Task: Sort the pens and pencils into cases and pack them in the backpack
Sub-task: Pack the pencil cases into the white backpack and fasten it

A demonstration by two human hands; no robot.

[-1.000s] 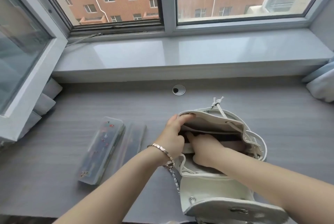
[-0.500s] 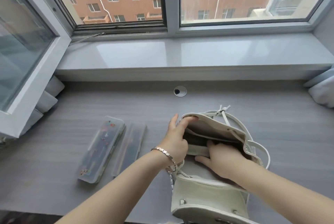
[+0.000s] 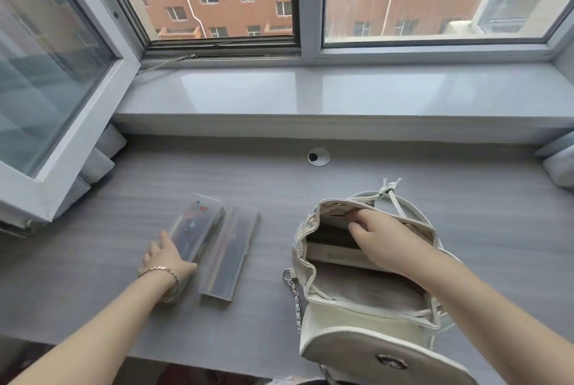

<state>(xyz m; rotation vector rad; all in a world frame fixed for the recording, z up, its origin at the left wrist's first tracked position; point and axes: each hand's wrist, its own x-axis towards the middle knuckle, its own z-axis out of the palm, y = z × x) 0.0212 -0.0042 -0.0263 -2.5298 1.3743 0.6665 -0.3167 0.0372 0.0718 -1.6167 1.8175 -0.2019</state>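
A cream backpack (image 3: 357, 341) lies on the grey desk (image 3: 481, 229) with its mouth open toward me and its flap folded down at the front. My right hand (image 3: 382, 235) reaches into the mouth and its fingers hook the far rim lining. A flat pale item (image 3: 335, 255) shows inside. Left of the bag lie two clear pencil cases side by side: one with stickers (image 3: 198, 223) and a frosted one (image 3: 230, 251). My left hand (image 3: 164, 260) covers the near end of the stickered case, fingers along its left edge and thumb across it.
An open window sash (image 3: 62, 105) juts over the desk's left side. Behind the desk runs a raised windowsill (image 3: 310, 95), with a cable grommet (image 3: 318, 156) below it. Pale cushions (image 3: 559, 167) sit at the right edge. A metal chain (image 3: 295, 297) hangs from the backpack.
My left hand has left the backpack rim and moved left onto the stickered case. My right hand shifted from deep inside the bag to its far rim.
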